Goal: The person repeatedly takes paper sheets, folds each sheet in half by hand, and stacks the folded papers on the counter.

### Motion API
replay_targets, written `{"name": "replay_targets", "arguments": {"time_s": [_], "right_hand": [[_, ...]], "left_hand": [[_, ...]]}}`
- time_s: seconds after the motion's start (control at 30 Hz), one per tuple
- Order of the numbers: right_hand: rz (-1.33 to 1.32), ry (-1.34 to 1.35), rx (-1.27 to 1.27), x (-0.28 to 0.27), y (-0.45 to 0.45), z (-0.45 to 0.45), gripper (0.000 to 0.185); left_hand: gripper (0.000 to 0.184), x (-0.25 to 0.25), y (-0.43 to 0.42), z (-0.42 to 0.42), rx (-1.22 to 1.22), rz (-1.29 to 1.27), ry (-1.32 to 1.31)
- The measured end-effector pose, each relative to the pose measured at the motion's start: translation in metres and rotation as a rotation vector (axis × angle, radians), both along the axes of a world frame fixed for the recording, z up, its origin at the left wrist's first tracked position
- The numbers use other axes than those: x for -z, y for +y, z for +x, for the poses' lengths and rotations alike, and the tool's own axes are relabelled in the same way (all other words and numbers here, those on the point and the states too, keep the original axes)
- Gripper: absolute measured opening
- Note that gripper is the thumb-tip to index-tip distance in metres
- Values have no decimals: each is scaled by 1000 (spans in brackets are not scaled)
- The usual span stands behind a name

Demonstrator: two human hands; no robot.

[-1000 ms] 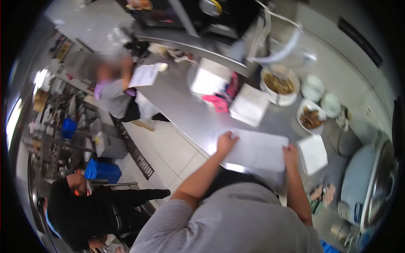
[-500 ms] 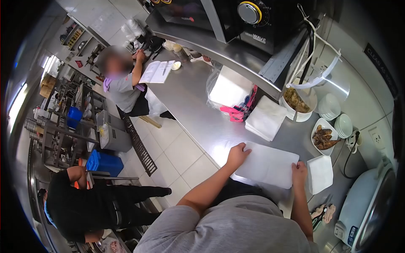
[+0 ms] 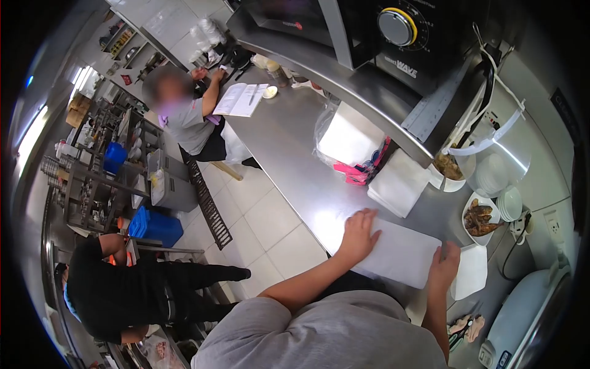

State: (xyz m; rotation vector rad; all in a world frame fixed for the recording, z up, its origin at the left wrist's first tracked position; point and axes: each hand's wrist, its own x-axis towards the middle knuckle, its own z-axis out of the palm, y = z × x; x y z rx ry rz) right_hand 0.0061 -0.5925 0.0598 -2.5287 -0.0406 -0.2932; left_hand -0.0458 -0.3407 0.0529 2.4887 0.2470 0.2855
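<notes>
A stack of white paper sheets or napkins (image 3: 402,255) lies on the steel counter in front of me. My left hand (image 3: 359,238) rests over its left edge, fingers stretched out and thumb apart. At the right edge is my right hand (image 3: 444,268), with a small gap between thumb and fingers; its fingertips touch or nearly touch the paper. Another white pile (image 3: 470,272) sits just right of that hand. Beyond the sheets lies a folded white stack (image 3: 399,182), beside an open plastic pack of white napkins (image 3: 351,136).
A microwave (image 3: 393,37) stands on a shelf above the counter (image 3: 289,154). To the right are a dish of browned food (image 3: 480,218), small bowls (image 3: 509,204), scissors (image 3: 461,332) and a large grey-blue appliance (image 3: 522,320). Two people (image 3: 190,126) (image 3: 117,289) are on the left.
My fingers have loosened from their grip on the sheet edges, and my left hand has spread over the paper. The view has shifted slightly, moving the counter things right and down.
</notes>
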Motion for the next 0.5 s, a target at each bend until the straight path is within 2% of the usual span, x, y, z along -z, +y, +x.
{"name": "replay_targets", "arguments": {"time_s": [0.07,0.1,0.17,0.27,0.37,0.43,0.5], "right_hand": [[222,10,-228,4,22,-7,32],[333,10,-341,7,35,-10,34],[329,-88,-584,18,64,-14,39],[394,33,-732,36,93,-25,44],[179,2,-780,51,91,-25,52],[-31,87,-705,48,74,-34,59],[-225,104,-639,41,61,-18,71]], "left_hand": [[56,11,-16,-7,148,91,-95],[54,22,-23,-8,224,142,-53],[53,44,-33,-9,323,184,35],[57,63,-38,-10,371,183,111],[62,68,-38,-16,372,255,99],[68,67,-39,-15,361,337,135],[72,50,-35,-16,317,310,188]]}}
